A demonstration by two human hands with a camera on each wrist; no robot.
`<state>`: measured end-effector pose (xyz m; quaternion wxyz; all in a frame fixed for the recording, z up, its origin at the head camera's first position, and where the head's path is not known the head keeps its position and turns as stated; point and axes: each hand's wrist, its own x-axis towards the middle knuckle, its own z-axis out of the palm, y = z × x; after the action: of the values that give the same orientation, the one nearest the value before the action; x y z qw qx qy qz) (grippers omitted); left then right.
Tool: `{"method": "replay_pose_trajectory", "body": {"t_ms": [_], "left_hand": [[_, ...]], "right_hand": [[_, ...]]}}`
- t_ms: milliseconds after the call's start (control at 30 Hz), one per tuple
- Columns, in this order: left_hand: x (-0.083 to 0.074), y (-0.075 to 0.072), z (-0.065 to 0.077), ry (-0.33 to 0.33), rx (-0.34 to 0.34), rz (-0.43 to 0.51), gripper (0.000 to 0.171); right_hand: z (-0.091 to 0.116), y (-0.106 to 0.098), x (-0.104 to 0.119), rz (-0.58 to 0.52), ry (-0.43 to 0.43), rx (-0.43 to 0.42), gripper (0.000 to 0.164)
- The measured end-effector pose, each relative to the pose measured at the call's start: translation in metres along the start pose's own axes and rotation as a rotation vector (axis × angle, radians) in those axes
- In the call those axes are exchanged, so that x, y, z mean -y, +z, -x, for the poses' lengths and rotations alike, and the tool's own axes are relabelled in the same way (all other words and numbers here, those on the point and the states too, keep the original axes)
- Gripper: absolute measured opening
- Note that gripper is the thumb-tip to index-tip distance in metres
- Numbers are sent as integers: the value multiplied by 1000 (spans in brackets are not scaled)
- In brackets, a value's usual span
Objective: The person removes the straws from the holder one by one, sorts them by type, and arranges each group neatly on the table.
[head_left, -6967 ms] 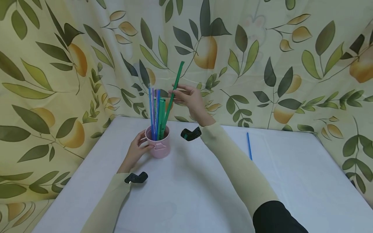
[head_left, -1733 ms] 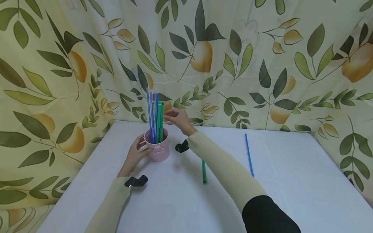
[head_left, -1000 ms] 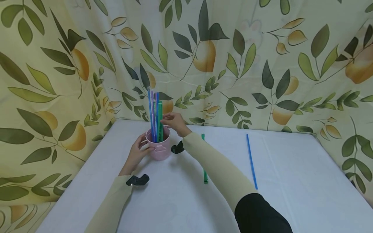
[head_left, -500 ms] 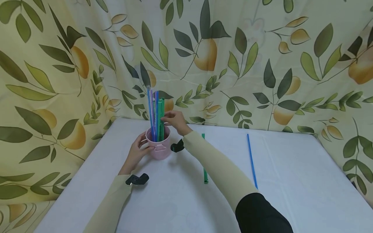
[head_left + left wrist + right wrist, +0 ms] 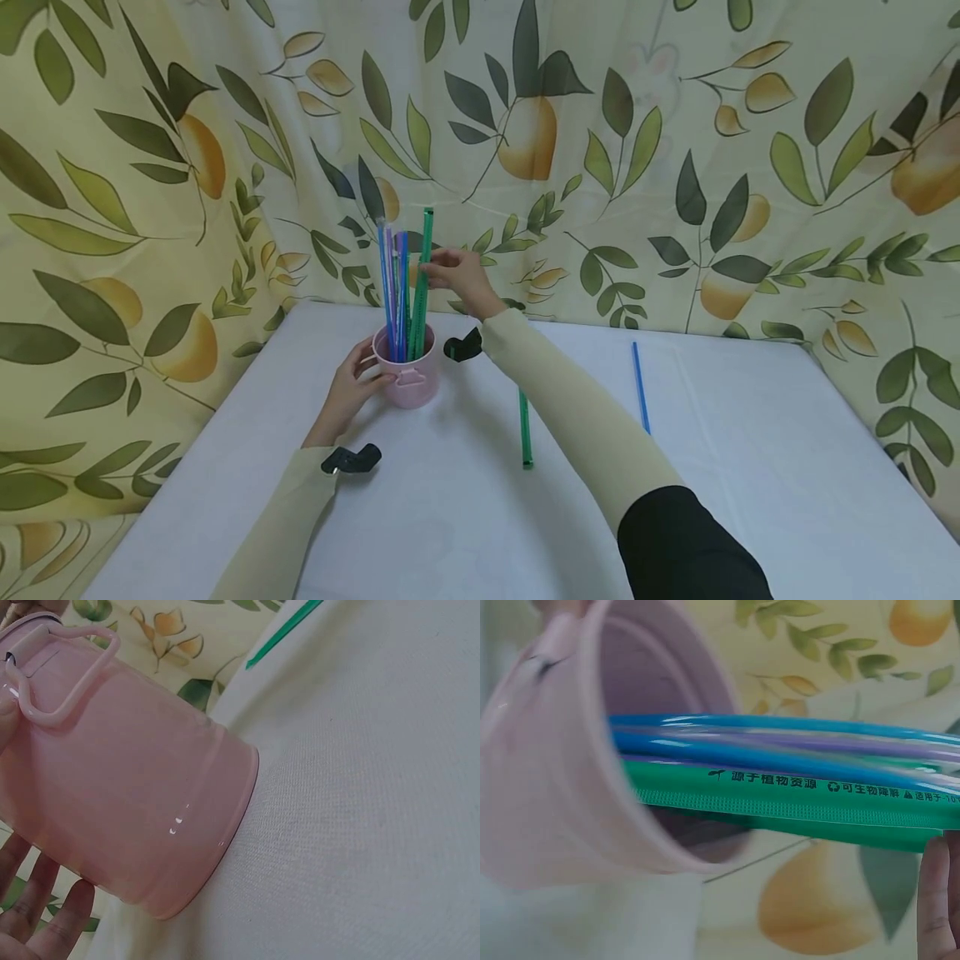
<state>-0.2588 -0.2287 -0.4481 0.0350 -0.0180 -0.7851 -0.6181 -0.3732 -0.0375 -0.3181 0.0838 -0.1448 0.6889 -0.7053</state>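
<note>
On the white table stands a pink pail [image 5: 418, 395], holding several straws: thin blue and purple ones and green ones with printed wrappers. My left hand [image 5: 347, 398] grips the pail's left side, thumb near the front and fingers around behind; the left wrist view shows the pail's side [image 5: 142, 780] and small handle. Above the rim, my right hand [image 5: 467, 279] pinches a green straw [image 5: 427, 233], which rises higher than the other green ones, its lower end hidden among them or in the pail. The right wrist view shows a fingertip [image 5: 934, 892] against the green wrapper [image 5: 810, 817].
Another green straw [image 5: 526, 433] lies on the table, its far part hidden under my right forearm. Further right lies a blue straw [image 5: 639, 379], partly covered by the sleeve. A curtain with a fruit and leaf print [image 5: 615, 250] hangs behind the table.
Earlier a green straw was drawn from the pail and now lies on the table. In the last half second my right hand has risen, lifting another green straw; my left hand stays on the pail.
</note>
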Motion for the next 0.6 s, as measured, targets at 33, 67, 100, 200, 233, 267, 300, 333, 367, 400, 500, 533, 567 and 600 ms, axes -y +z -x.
{"method": "replay_pose_trajectory", "body": {"t_ms": [33,67,100,200,233,267,300,333,367,400,500,533,567,600], "left_hand": [[0,0,0,-2,-3,1,80],[0,0,0,0,-3,1,80],[0,0,0,0,-5,3,79],[0,0,0,3,-1,6,77],[0,-1,-1,0,-1,9,77],[0,-1,-1,1,2,12,76],[0,-1,-1,-1,3,15,76],[0,-1,-1,-1,7,18,76],[-1,-1,-1,-1,8,25,76],[-1,-1,-1,-1,10,29,76],[-2,0,0,-2,11,39,76],[-2,0,0,-2,11,42,76],[-2,0,0,-2,10,43,76],[-2,0,0,-3,10,41,76]], "right_hand": [[0,-1,4,-8,-7,4,29],[0,-2,9,-5,-17,10,31],[-1,-3,13,-1,-26,12,32],[-1,-6,26,-1,-49,12,30],[-1,-8,30,-2,-57,10,29],[-1,-9,34,-1,-62,2,28],[-1,-10,37,-10,-67,-4,26],[-1,-11,41,-18,-75,-7,25],[-1,-12,44,-25,-81,-9,26],[0,-13,47,-33,-94,-5,27],[4,-16,55,-43,-109,4,31],[6,-18,57,-42,-109,6,32],[8,-20,58,-33,-106,9,32],[10,-21,59,-26,-100,16,33]]}}
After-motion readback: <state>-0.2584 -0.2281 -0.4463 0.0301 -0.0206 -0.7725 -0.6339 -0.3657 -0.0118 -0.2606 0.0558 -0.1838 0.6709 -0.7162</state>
